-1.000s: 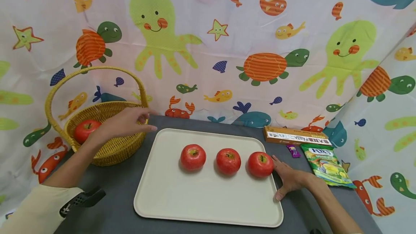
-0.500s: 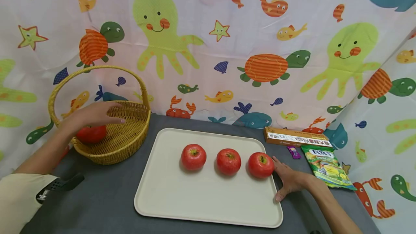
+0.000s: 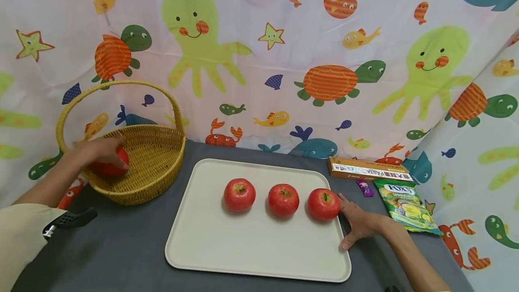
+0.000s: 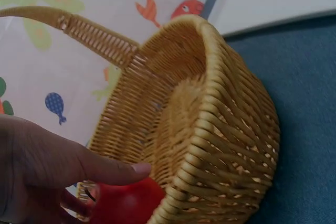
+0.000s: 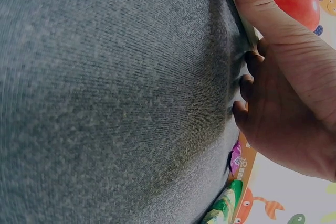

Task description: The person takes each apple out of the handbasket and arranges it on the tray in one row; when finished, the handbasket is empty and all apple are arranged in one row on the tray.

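Note:
In the head view my left hand (image 3: 101, 151) reaches into a yellow wicker basket (image 3: 162, 179) and grips a red apple (image 3: 107, 169) at its left side. The left wrist view shows the thumb laid over the apple (image 4: 128, 203), with the other fingers partly hidden behind it. At the right edge of a cream tray (image 3: 251, 256), my right hand (image 3: 361, 222) rests with fingers spread, the thumb on the rim. Three red apples stand in a row on the tray: a left one (image 3: 239, 195), a middle one (image 3: 283, 200) and a right one (image 3: 323, 204), close to the right fingertips.
The basket's tall handle (image 3: 121, 82) arches above its opening. Beyond the right hand lie a long pasta box (image 3: 369, 169), a small purple packet (image 3: 365, 188) and a green Fox's candy bag (image 3: 407, 206). A printed curtain (image 3: 251, 21) hangs behind the grey-covered table (image 3: 121, 247).
My left hand has moved left and down from above the basket's right side onto the apple inside, and its fingers have closed round it. My right hand stays at the tray.

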Action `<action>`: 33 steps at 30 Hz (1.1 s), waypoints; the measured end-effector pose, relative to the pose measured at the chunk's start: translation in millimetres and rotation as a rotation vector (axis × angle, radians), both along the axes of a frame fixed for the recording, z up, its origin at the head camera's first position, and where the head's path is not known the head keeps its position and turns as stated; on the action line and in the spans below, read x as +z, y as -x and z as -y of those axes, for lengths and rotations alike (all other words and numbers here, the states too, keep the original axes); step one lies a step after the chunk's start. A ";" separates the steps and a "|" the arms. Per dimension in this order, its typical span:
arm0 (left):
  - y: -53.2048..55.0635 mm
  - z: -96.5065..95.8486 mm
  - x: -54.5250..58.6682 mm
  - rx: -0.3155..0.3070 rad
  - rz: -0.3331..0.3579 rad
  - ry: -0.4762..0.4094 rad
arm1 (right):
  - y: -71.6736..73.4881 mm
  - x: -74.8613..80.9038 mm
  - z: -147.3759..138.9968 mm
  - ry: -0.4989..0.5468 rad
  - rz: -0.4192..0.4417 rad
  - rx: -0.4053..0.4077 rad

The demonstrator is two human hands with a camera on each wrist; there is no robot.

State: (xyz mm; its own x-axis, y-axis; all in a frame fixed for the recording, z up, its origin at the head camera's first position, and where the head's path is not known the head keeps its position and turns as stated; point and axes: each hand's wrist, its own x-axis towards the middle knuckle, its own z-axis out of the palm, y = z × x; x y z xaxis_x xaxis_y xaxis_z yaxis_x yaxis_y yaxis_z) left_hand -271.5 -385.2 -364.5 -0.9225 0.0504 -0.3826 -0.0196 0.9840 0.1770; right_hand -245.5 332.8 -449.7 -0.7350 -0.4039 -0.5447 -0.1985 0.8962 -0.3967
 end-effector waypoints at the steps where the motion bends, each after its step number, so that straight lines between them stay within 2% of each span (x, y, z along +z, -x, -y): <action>1: 0.4 0.4 -1.9 0.000 0.013 -0.011 | -0.3 -0.3 -0.7 0.001 -0.001 0.000; 3: 0.8 0.9 -4.7 -0.007 0.023 -0.031 | -1.2 -1.9 -2.1 0.003 0.000 0.002; 7: -0.6 2.5 -5.1 0.027 0.025 -0.041 | 0.9 -3.0 -2.0 0.027 0.010 0.017; 10: -1.3 1.5 -7.4 0.036 -0.032 -0.032 | 1.6 -2.9 -3.0 0.046 0.018 0.022; 14: -0.9 -1.4 -11.9 0.060 -0.145 -0.040 | 2.5 -2.2 -5.5 0.044 0.011 0.017; 19: 1.8 -5.3 -11.7 0.086 -0.195 -0.082 | 3.4 -2.7 -5.9 0.025 0.013 0.006; 27: 4.1 -9.3 -0.3 0.068 -0.231 -0.093 | 3.3 -1.1 -3.8 0.025 0.003 0.005; 33: -4.4 -17.9 16.2 0.041 -0.242 -0.076 | 1.8 -2.7 -3.9 0.032 0.014 -0.004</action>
